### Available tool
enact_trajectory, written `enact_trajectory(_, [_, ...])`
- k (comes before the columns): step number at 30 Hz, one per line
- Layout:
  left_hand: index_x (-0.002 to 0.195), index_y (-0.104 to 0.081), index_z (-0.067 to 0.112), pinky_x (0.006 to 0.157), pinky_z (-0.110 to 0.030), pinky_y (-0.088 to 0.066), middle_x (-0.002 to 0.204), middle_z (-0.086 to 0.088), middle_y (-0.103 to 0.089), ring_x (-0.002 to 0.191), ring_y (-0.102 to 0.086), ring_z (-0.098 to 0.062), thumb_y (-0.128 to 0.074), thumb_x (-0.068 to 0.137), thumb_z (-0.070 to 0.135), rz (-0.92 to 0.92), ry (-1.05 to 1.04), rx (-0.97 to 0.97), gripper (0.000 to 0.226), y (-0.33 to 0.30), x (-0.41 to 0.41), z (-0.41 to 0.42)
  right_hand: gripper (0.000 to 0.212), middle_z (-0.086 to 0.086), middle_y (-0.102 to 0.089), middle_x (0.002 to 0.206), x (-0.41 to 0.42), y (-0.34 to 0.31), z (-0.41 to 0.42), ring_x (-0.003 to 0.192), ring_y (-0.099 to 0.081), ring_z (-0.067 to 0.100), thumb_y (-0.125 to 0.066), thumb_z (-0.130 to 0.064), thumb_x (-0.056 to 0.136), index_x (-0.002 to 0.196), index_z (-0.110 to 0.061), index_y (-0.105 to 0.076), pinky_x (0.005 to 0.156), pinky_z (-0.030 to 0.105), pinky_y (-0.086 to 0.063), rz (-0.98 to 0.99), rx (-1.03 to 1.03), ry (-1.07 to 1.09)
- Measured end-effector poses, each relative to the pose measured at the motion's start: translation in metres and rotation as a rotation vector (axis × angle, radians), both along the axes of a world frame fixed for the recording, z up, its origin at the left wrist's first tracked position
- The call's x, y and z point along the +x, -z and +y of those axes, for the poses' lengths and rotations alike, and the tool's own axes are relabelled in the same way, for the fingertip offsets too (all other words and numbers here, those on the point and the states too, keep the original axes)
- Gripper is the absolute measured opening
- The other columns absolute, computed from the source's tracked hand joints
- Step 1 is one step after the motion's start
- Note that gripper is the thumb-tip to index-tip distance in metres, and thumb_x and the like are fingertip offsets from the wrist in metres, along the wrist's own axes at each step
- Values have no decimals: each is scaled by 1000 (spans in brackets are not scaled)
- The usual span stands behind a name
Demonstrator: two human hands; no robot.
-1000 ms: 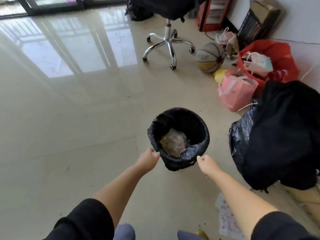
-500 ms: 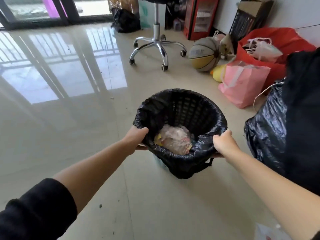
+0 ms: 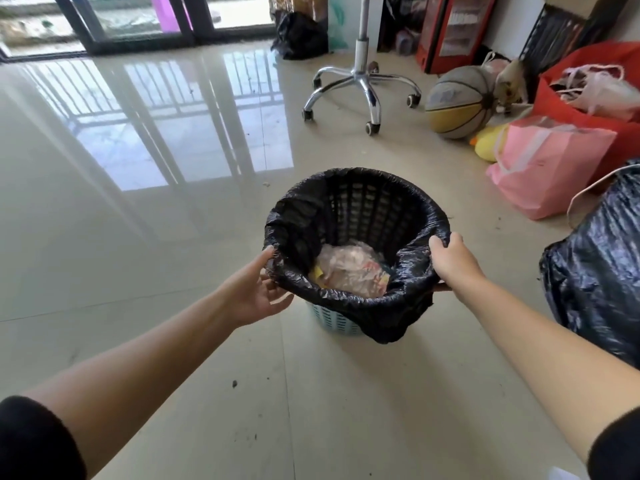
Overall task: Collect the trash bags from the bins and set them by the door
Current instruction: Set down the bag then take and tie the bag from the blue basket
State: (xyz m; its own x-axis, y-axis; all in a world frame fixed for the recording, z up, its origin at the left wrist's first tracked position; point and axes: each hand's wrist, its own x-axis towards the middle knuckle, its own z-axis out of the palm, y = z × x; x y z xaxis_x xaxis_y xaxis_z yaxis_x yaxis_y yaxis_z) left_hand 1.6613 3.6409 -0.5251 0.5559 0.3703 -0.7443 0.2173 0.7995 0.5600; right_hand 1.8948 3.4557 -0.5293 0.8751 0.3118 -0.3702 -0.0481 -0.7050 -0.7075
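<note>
A small round light-blue lattice plastic bin (image 3: 332, 318) stands on the glossy beige tiled floor (image 3: 138, 237), lined with a black plastic trash bag (image 3: 398, 306) whose top is folded out over the bin's rim and hangs down the near side. Inside the bag, at the bottom, lies a crumpled clear plastic wrapper (image 3: 349, 268) with a scrap of yellow beside it; the lattice of the bin shows through the liner on the far inner wall.

The left hand (image 3: 252, 292) is at the bin's left rim, thumb up against the bag's folded edge and the fingers loosely spread just under it; it touches the plastic but does not plainly grasp it. The right hand (image 3: 450, 261) is at the right rim with its fingers curled over the bag's edge, gripping the plastic there.

To the right, a second, larger, bulging black plastic sack (image 3: 595, 278) sits on the floor, cut off by the picture's edge. Beyond it, near the wall, stands a pink paper carrier bag (image 3: 543, 168), and behind that a red fabric bag (image 3: 588, 109) holding crumpled white plastic bags (image 3: 599, 88). A worn grey-and-yellow basketball (image 3: 459, 107) rests beside the chrome five-wheeled base of a swivel chair (image 3: 362, 84). Another small black bag (image 3: 299, 36) sits farther back near the dark-framed glass sliding doors (image 3: 138, 26).
</note>
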Motion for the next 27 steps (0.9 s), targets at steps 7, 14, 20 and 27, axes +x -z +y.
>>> enact_trajectory(7, [101,-60,9,72,-40,-58,88,-10,-72,86,-65,-21,-57,92,27,-45,-16,22,20,-1,-5,-18,65,12,-45,135,-24,24,-30,118,-48,33,-22,-56,94,142,-13,-31,99,58,-40,321,71,271])
enact_trajectory(14, [92,-58,8,59,-28,-60,86,-8,-63,79,-61,-18,-55,94,23,-54,-109,0,16,-1,-15,-26,26,8,-71,85,-78,17,-31,71,-69,20,-45,-27,98,113,-10,-57,48,29,-58,908,542,289])
enact_trajectory(20, [78,-52,8,51,-21,-56,71,-5,-53,64,-53,-14,-52,93,9,-46,-263,88,16,-13,-7,-32,14,5,-61,90,-64,0,-29,69,-58,13,-47,-5,92,91,-17,-55,50,26,-51,414,680,651])
enact_trajectory(27, [87,-50,9,48,-21,-54,72,-3,-49,62,-51,-13,-43,94,3,-276,-362,125,12,-41,6,-7,48,-4,-62,74,-39,-58,-17,61,-56,8,-24,11,87,86,-24,-58,45,15,-49,184,946,397])
